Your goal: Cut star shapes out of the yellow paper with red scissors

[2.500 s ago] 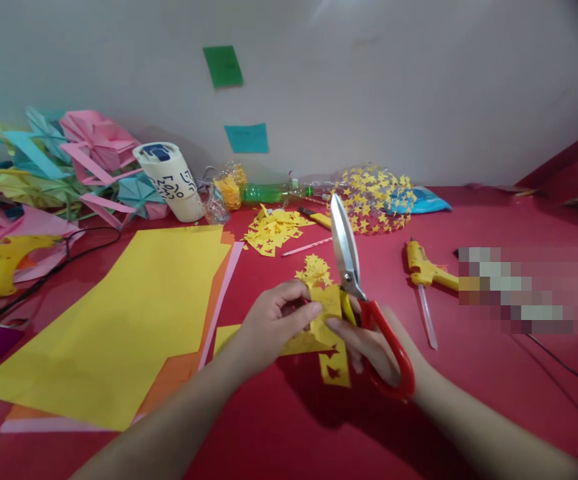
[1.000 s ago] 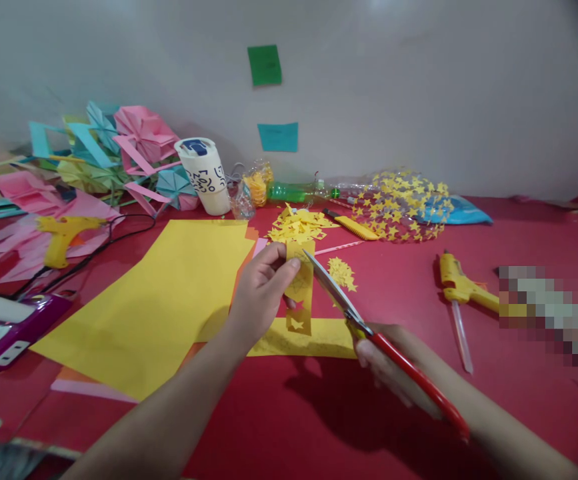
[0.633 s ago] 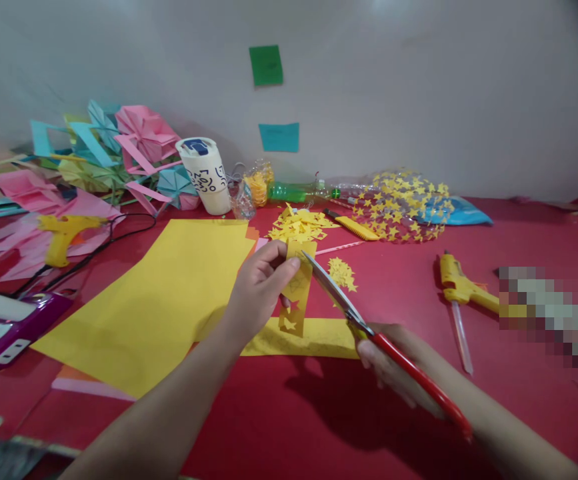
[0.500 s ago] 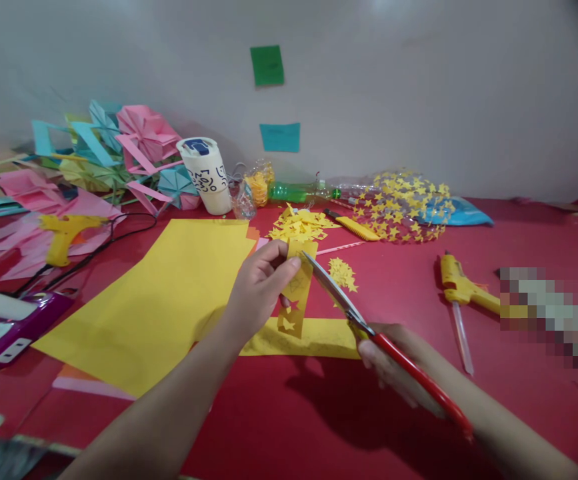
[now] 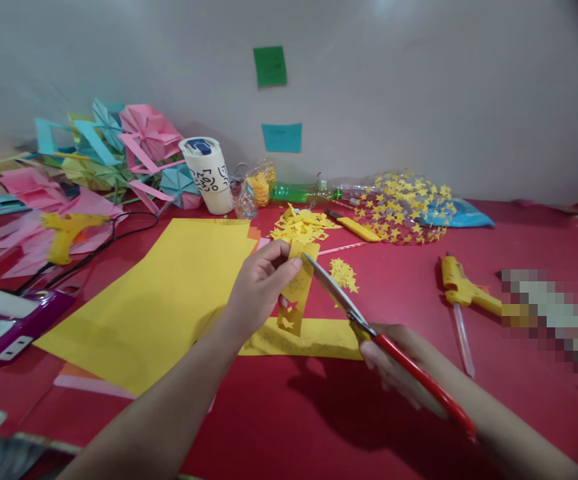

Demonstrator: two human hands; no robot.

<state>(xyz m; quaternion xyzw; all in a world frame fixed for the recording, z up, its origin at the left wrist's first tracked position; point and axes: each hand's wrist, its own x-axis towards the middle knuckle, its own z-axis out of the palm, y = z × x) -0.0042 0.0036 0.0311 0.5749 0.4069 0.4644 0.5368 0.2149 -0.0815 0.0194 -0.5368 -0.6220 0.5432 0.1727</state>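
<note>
My left hand [image 5: 263, 280] pinches a narrow yellow paper strip [image 5: 305, 287] between thumb and fingers. Star shapes are drawn on the strip, and star-shaped holes show near its lower end. My right hand [image 5: 393, 363] is closed around the red handles of a pair of scissors [image 5: 349, 308]. The blade tips touch the strip's upper part, close to my left thumb. Below lies a yellow paper band [image 5: 323, 340] on the red table. A small pile of cut yellow stars [image 5: 343, 275] sits just beyond the blades, and yellow paper scraps [image 5: 301, 223] are heaped behind the strip.
Large yellow sheets [image 5: 183, 287] lie at left. A white tumbler [image 5: 210, 179], a green bottle [image 5: 293, 193], a yellow cutter [image 5: 359, 230] and a star-covered clear ball [image 5: 403, 207] line the back. Glue guns rest on both sides, one at right [image 5: 461, 283]. Folded paper flowers [image 5: 151, 133] fill the back left.
Almost nothing differs. The view has shifted very slightly, and the strip and scissors keep nearly the same position in my hands.
</note>
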